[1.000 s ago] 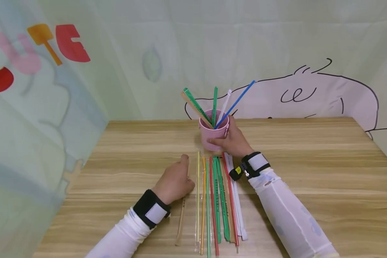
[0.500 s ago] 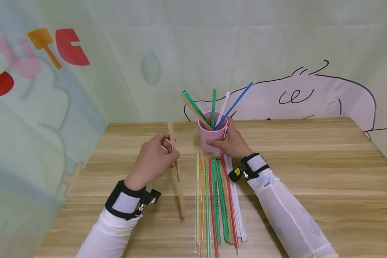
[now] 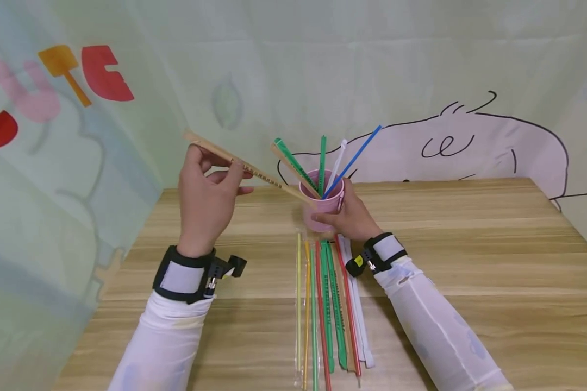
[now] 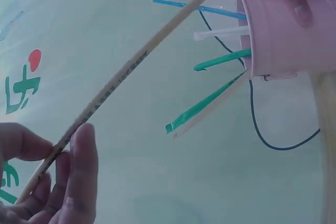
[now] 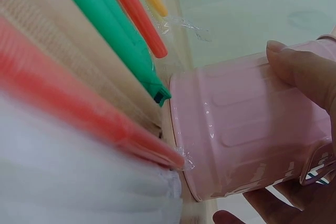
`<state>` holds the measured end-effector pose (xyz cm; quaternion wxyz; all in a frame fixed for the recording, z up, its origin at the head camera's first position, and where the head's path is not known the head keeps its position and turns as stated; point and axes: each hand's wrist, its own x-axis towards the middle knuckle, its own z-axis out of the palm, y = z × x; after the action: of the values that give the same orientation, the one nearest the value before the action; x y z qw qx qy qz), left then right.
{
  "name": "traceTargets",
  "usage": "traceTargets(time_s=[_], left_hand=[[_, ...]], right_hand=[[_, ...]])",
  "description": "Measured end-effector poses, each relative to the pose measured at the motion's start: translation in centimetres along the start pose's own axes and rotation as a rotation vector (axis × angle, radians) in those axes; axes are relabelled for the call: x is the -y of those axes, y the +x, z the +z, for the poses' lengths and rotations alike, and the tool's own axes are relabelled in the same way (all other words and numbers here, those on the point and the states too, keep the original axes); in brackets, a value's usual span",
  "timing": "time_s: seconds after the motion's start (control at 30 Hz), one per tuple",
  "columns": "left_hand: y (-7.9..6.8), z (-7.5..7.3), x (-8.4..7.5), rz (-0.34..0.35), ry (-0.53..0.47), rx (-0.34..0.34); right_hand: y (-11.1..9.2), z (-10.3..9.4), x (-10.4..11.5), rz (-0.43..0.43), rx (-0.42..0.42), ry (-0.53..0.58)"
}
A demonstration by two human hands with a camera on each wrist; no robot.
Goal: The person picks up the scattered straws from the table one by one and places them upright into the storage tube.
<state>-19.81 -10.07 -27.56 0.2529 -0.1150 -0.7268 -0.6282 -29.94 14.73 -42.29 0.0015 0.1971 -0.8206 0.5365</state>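
Observation:
My left hand point(image 3: 207, 201) pinches a brown paper-wrapped straw point(image 3: 259, 172) near its upper end. The straw slants down to the right, its lower end in front of the pink bucket point(image 3: 318, 209) in the head view. With thumb and fingers round its right side, my right hand point(image 3: 354, 214) grips the bucket, which stands upright on the table. Out of the bucket lean green-wrapped straws point(image 4: 223, 60), a brown-wrapped one, a white one point(image 4: 220, 32) and a blue straw point(image 3: 357, 157). In the left wrist view the held straw's far end is apart from the bucket's mouth.
A row of several straws lies on the wooden table point(image 3: 244, 336) in front of the bucket: yellow point(image 3: 299, 304), orange point(image 3: 306, 315), green, red point(image 3: 322, 320), brown and white point(image 3: 362, 320). A printed cloth backdrop point(image 3: 176, 81) hangs behind and to the left of the table.
My left hand has picked up the brown-wrapped straw from the table's left of the row, raised it and tilted its lower end towards the bucket. The right hand keeps its grip on the bucket.

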Motion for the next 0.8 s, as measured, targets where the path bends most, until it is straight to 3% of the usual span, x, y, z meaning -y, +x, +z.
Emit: traceTargets(time_s=[0.13, 0.27, 0.47, 0.67, 0.8], left_hand=[[1.6, 0.9, 1.6, 0.024, 0.028, -0.008], [3.0, 2.2, 4.4, 0.005, 0.123, 0.027], [3.8, 4.3, 7.5, -0.048, 0.267, 0.108], [4.3, 5.4, 9.6, -0.133, 0.424, 0.226], [4.0, 5.7, 10.4, -0.161, 0.492, 0.265]], right_hand=[[0.0, 0.1, 0.2, 0.000, -0.004, 0.008], [-0.5, 0.1, 1.3, -0.010, 0.002, 0.034], [-1.3, 0.0, 3.3, -0.014, 0.005, 0.051], [-0.5, 0.2, 1.0, 0.011, -0.008, 0.002], [0.0, 0.2, 0.0, 0.012, -0.015, -0.008]])
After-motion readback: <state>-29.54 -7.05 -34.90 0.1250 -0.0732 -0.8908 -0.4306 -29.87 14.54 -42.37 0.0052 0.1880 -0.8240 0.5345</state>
